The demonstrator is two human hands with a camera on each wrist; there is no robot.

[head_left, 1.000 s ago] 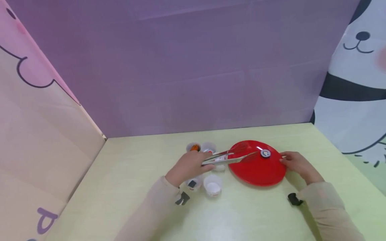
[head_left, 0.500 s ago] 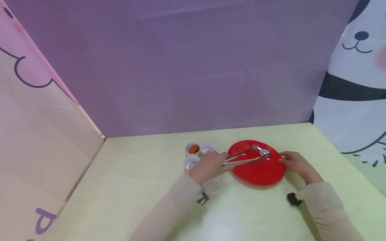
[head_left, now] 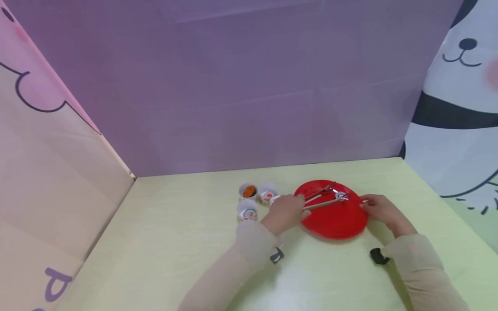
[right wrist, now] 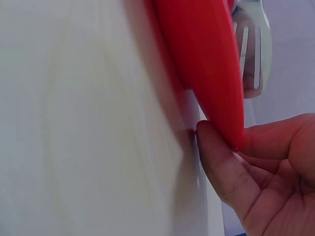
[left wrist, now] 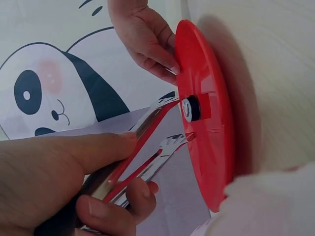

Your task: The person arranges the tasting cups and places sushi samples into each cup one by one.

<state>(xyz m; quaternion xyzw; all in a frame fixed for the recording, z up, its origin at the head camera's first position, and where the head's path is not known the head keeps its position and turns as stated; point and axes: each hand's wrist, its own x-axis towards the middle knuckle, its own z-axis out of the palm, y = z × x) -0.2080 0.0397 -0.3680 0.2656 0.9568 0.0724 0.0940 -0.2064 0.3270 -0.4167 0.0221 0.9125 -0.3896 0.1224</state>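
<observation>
My left hand (head_left: pixel 285 212) grips metal tongs (left wrist: pixel 147 130). The slotted tips stand apart, one on either side of a small sushi roll (left wrist: pixel 191 108) with a dark wrap. That roll sits on a round red plate (head_left: pixel 330 224), near its far right part. In the left wrist view a gap shows between the lower tip and the roll; whether the upper tip touches it I cannot tell. At the plate's right edge my right hand (head_left: pixel 383 211) pinches the rim between thumb and fingers, and this edge looks slightly raised off the table in the right wrist view.
Left of the plate stand several white cups. One (head_left: pixel 243 195) holds an orange-topped sushi piece (head_left: pixel 250 191), another (head_left: pixel 267 188) a piece with an orange centre, and a nearer one (head_left: pixel 247 205) a roll. My left hand and sleeve hide others. A purple panel (head_left: pixel 233 108) closes the table's back.
My left hand has moved right with the tongs, from over the cups to the plate's left edge. The tips now straddle the roll. My right hand has stayed at the rim.
</observation>
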